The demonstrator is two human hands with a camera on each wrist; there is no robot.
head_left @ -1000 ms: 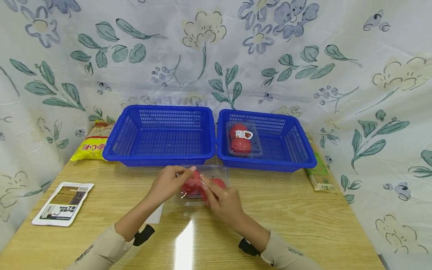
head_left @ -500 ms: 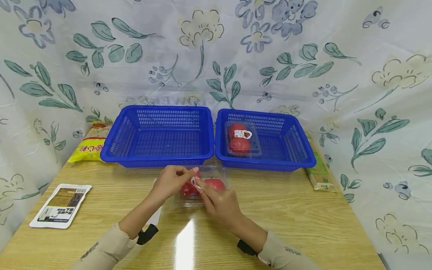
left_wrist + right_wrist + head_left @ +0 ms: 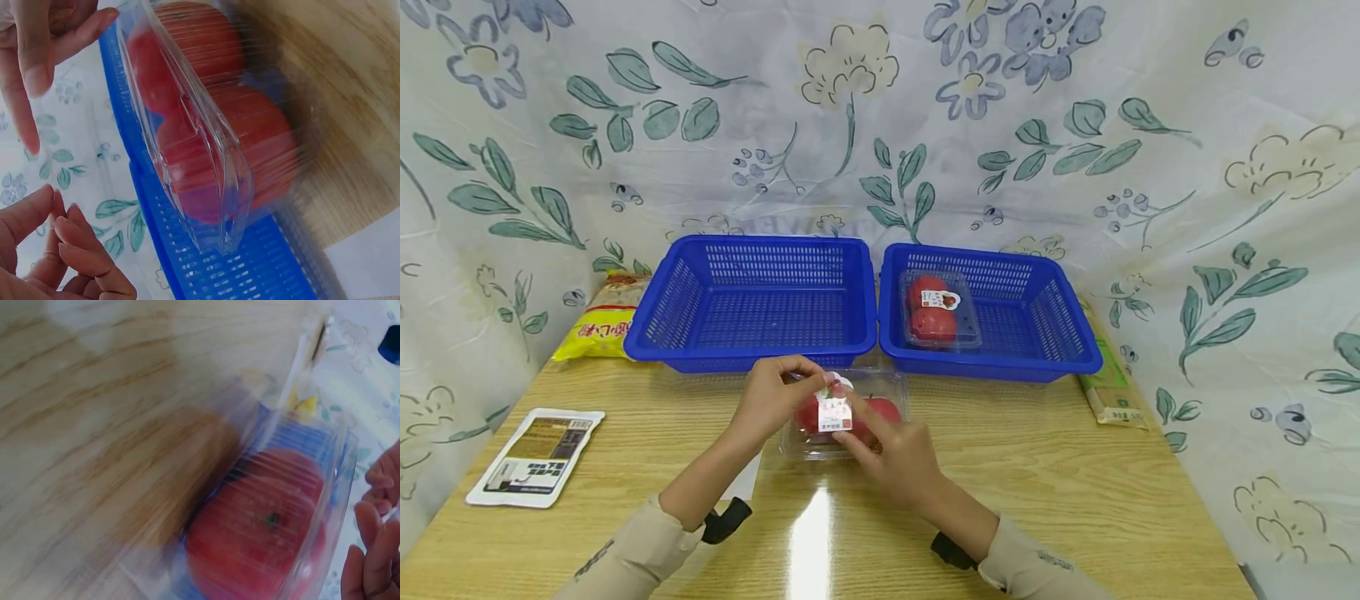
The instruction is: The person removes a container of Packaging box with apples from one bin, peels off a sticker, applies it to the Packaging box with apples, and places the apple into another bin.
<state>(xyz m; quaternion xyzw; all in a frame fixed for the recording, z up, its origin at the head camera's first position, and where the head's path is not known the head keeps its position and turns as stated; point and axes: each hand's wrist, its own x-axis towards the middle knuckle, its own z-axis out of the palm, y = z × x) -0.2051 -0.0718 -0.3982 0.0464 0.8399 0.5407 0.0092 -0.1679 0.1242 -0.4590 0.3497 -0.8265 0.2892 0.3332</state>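
Note:
In the head view, a white label (image 3: 835, 413) with red print and an apple picture hangs above a clear plastic clamshell (image 3: 893, 383) of red apples (image 3: 883, 409). My left hand (image 3: 771, 398) pinches its top between thumb and index finger. My right hand (image 3: 904, 457) is at its right side, index finger and thumb extended and apart. In the left wrist view, the left hand (image 3: 69, 250) has its thumb and index tips together, while the right hand (image 3: 37, 50) points straight fingers downward. The right wrist view shows an apple (image 3: 256, 537) through the lid, hands at the right edge.
Two blue baskets stand behind: the left basket (image 3: 752, 358), and the right basket (image 3: 1000, 364) holding a labelled apple pack (image 3: 936, 312). A yellow bag (image 3: 598, 325), a white pouch (image 3: 535, 457), a white sheet (image 3: 745, 482) and a green-beige packet (image 3: 1112, 387) lie around.
The label, earlier seen edge-on and bunched between the fingertips, now faces the camera and lies spread out. My left hand has shifted slightly left. The clamshell stays about where it was.

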